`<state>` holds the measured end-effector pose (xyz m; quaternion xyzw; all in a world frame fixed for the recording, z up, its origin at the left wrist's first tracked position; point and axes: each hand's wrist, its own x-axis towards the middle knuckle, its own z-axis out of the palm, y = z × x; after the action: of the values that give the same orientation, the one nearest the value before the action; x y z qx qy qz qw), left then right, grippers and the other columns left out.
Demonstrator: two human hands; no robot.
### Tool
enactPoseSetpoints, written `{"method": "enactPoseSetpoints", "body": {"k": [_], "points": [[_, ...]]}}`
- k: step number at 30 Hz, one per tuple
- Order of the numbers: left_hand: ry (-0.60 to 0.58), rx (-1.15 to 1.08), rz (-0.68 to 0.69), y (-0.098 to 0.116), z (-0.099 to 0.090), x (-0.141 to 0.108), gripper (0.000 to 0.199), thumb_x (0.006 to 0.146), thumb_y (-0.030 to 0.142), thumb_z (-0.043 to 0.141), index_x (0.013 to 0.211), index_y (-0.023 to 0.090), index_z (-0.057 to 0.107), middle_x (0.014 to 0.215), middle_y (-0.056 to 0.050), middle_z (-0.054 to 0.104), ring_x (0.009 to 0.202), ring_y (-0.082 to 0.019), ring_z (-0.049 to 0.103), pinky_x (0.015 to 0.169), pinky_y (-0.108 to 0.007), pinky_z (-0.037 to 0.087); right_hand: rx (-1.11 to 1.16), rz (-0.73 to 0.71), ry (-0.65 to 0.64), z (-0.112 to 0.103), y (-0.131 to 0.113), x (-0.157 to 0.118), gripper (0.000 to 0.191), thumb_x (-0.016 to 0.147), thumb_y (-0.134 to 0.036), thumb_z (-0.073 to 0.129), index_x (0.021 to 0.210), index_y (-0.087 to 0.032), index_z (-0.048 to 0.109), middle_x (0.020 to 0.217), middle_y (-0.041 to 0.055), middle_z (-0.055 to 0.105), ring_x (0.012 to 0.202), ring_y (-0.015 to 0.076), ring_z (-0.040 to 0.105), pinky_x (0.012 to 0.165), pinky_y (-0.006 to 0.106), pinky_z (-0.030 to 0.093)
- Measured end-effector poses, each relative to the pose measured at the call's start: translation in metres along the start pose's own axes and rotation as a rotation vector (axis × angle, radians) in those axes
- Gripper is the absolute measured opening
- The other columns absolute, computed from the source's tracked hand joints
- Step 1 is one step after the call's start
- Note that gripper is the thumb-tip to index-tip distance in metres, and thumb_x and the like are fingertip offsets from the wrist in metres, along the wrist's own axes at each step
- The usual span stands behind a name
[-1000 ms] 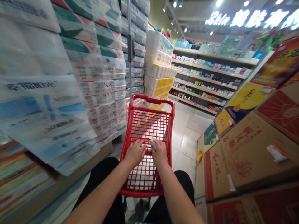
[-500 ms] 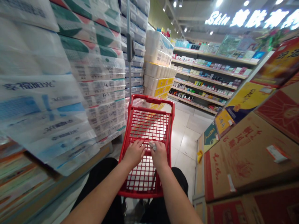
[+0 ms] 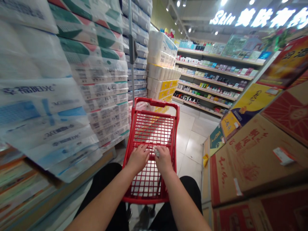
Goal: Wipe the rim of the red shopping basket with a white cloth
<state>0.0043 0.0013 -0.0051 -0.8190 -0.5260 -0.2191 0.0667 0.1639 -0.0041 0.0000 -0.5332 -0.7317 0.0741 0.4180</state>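
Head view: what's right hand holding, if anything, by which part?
The right hand holds a small white wad at its fingers; the part gripped is hidden.

Cannot identify the small white item (image 3: 157,151), partly hidden by the right hand (image 3: 163,160). Cannot name the blurred packages (image 3: 21,189) at lower left or the tiny shelf goods (image 3: 220,66). Cut off at the right edge: lit sign (image 3: 256,17).

the right knee (image 3: 192,189) has swung back outward
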Motion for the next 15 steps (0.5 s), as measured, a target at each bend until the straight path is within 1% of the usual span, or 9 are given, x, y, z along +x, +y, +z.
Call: {"method": "enactPoseSetpoints", "body": {"k": [1, 2, 5, 6, 7, 10, 11, 15], "points": [[-0.005, -0.001, 0.001, -0.0001, 0.0, 0.0001, 0.026, 0.087, 0.021, 0.046, 0.103, 0.023, 0.067, 0.125, -0.008, 0.06, 0.118, -0.029, 0.05, 0.088, -0.046, 0.047, 0.017, -0.022, -0.026, 0.0007, 0.0005, -0.0004, 0.039, 0.074, -0.001, 0.055, 0.105, -0.022, 0.064, 0.102, 0.0051, 0.06, 0.096, 0.0212, 0.049, 0.088, 0.034, 0.044], [-0.01, 0.0, 0.002, 0.0, 0.0, 0.0, 0.026, 0.087, 0.021, 0.047, 0.103, 0.023, 0.067, 0.125, -0.008, 0.06, 0.118, -0.029, 0.05, 0.088, -0.046, 0.047, 0.023, -0.021, -0.022, 0.0012, 0.0012, -0.0007, 0.039, 0.074, -0.001, 0.054, 0.105, -0.022, 0.064, 0.102, 0.0051, 0.06, 0.096, 0.0209, 0.049, 0.088, 0.033, 0.044], [-0.007, 0.006, -0.004, 0.0006, -0.0003, -0.0004, 0.026, 0.088, 0.023, 0.046, 0.104, 0.023, 0.067, 0.126, -0.008, 0.059, 0.118, -0.029, 0.05, 0.088, -0.046, 0.047, -0.012, 0.072, 0.096, 0.0015, 0.0037, -0.001, 0.036, 0.076, -0.003, 0.052, 0.105, -0.021, 0.064, 0.103, 0.0062, 0.06, 0.097, 0.0215, 0.049, 0.087, 0.035, 0.043], [-0.004, 0.008, -0.006, 0.0008, -0.0003, -0.0006, 0.026, 0.088, 0.024, 0.046, 0.105, 0.023, 0.067, 0.126, -0.008, 0.059, 0.118, -0.029, 0.05, 0.089, -0.047, 0.047, -0.021, 0.085, 0.117, 0.0014, 0.0042, -0.001, 0.036, 0.076, -0.003, 0.052, 0.105, -0.021, 0.063, 0.103, 0.0064, 0.06, 0.097, 0.0217, 0.049, 0.088, 0.036, 0.043], [-0.002, 0.009, -0.008, 0.0009, -0.0002, -0.0008, 0.026, 0.089, 0.024, 0.046, 0.104, 0.023, 0.067, 0.126, -0.008, 0.059, 0.117, -0.029, 0.05, 0.089, -0.046, 0.047, -0.02, 0.072, 0.108, 0.0014, 0.0043, -0.001, 0.037, 0.075, -0.002, 0.052, 0.105, -0.021, 0.063, 0.104, 0.0063, 0.06, 0.097, 0.0216, 0.05, 0.088, 0.036, 0.043], [-0.001, 0.002, -0.006, 0.0005, 0.0004, -0.0013, 0.025, 0.087, 0.022, 0.047, 0.103, 0.023, 0.067, 0.125, -0.008, 0.059, 0.118, -0.029, 0.05, 0.088, -0.046, 0.047, 0.034, -0.028, 0.001, 0.0019, 0.0031, -0.0012, 0.04, 0.073, -0.002, 0.054, 0.107, -0.022, 0.063, 0.103, 0.0052, 0.061, 0.097, 0.0203, 0.051, 0.088, 0.034, 0.043], [0.001, 0.0, -0.003, 0.0001, 0.0008, -0.0015, 0.025, 0.087, 0.022, 0.048, 0.103, 0.023, 0.067, 0.125, -0.008, 0.059, 0.118, -0.029, 0.05, 0.088, -0.046, 0.047, 0.042, -0.038, -0.01, 0.0022, 0.0027, -0.0012, 0.04, 0.073, -0.002, 0.054, 0.107, -0.022, 0.063, 0.103, 0.0052, 0.061, 0.097, 0.0202, 0.051, 0.088, 0.033, 0.044], [0.018, 0.011, 0.009, -0.0011, 0.002, -0.0023, 0.026, 0.088, 0.023, 0.046, 0.104, 0.023, 0.066, 0.126, -0.008, 0.059, 0.117, -0.028, 0.05, 0.089, -0.046, 0.046, -0.021, 0.051, 0.104, 0.0028, 0.0032, -0.0008, 0.039, 0.076, -0.003, 0.051, 0.108, -0.02, 0.062, 0.105, 0.0073, 0.06, 0.098, 0.0221, 0.049, 0.09, 0.037, 0.043]]}}
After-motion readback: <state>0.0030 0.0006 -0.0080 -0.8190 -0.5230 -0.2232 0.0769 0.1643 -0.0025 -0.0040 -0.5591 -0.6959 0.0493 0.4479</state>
